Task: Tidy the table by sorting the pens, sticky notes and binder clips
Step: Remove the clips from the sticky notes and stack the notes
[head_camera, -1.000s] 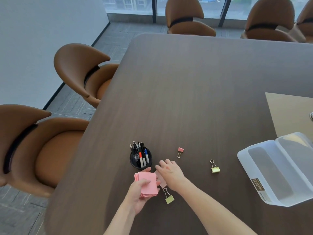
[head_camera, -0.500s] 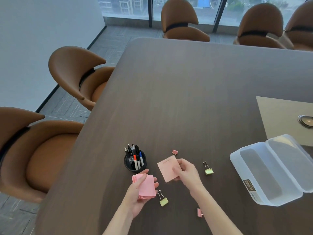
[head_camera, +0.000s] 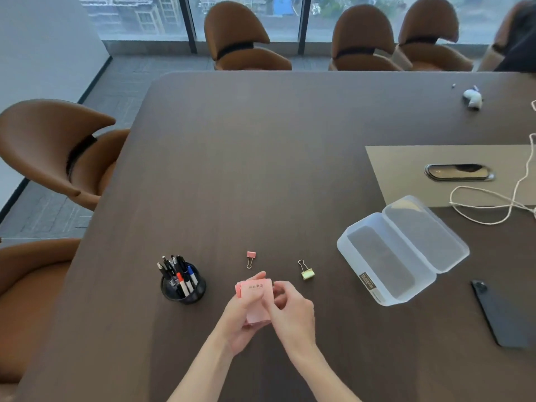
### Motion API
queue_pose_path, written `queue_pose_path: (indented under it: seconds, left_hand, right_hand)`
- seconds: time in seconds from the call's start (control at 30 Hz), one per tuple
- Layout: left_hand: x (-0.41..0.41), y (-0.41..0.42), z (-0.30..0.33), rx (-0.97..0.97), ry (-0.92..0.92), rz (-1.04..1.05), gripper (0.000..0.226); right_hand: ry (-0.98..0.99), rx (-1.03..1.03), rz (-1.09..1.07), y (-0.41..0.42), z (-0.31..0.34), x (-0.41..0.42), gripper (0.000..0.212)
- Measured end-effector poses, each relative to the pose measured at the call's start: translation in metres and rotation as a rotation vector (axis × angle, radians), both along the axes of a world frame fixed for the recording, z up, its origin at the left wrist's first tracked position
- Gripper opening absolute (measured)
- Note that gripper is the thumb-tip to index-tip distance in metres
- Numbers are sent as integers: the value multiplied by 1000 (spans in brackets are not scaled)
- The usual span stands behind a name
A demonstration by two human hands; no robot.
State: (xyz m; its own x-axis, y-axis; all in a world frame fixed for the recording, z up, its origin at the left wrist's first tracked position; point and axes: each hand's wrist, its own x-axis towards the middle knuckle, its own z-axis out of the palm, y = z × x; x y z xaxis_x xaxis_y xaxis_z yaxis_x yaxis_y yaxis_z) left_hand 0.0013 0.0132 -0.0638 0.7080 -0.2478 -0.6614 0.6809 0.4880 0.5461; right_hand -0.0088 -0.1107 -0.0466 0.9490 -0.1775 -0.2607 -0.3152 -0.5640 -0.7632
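A stack of pink sticky notes (head_camera: 257, 297) is held above the dark table (head_camera: 261, 169) by both hands. My left hand (head_camera: 242, 317) grips the stack from below and the left, thumb on top. My right hand (head_camera: 291, 313) pinches its right edge. A black mesh cup (head_camera: 183, 288) with several pens stands to the left. A pink binder clip (head_camera: 251, 258) and a yellow-green binder clip (head_camera: 307, 271) lie just beyond my hands. The other clips seen earlier are hidden under my arms.
An open clear plastic box (head_camera: 403, 250) sits at the right, a black phone (head_camera: 501, 314) beyond it. A tan mat (head_camera: 406, 166), a white cord (head_camera: 493, 204) and a white crumpled thing (head_camera: 472, 97) lie further back. Brown chairs (head_camera: 58, 152) ring the table.
My right hand picked a single pink note off the table and brought it onto the stack in my left hand. The view shifted right and up.
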Motion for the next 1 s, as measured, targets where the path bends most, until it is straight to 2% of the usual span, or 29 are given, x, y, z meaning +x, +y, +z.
queue_pose_path:
  seconds: [0.03,0.1,0.2,0.27,0.3,0.37,0.47,0.57,0.67,0.73,0.8,0.83,0.87,0.93,1.0]
  left_hand:
    - [1,-6,2,11,3,-30,47]
    - [1,-15,7,48,12,-100,43]
    - [0,-31,14,69,-7,-220,30]
    - [-3,-43,17,84,15,-263,26]
    - [-4,-49,16,88,29,-278,29]
    - [-5,-60,12,77,27,-299,34]
    - [-4,-71,11,29,18,-312,31]
    - [-2,-84,13,26,31,-339,33]
    - [3,-101,10,85,58,-406,50]
    - [7,-110,11,97,48,-434,43]
    - [16,-124,16,92,21,-459,34]
    - [23,-131,18,90,-2,-465,31]
    - [31,-138,20,75,-27,-467,36]
    - [46,-152,24,40,-55,-475,42]
    - [61,-170,28,33,-71,-497,44]
  right_hand:
    - [-108,-210,85,-7,-3,0,11]
    - [-282,-487,264,-22,-9,-1,31]
    - [-242,-469,660,-49,-8,-2,82]
    - [-206,-459,844,-62,-3,-2,98]
    - [-209,-464,855,-66,0,-1,100]
    - [-243,-412,793,-73,3,1,94]
    - [-286,-321,714,-86,8,1,89]
    - [-285,-344,722,-101,11,-4,91]
    - [-215,-426,698,-115,14,-4,97]
    - [-195,-448,692,-123,19,-5,103]
    - [-118,-325,597,-140,20,-5,106]
    - [-71,-215,482,-151,20,-4,103]
    - [-41,-99,313,-161,22,-3,95]
    - [4,85,-41,-182,24,1,60]
    - [106,235,-184,-201,26,7,19]
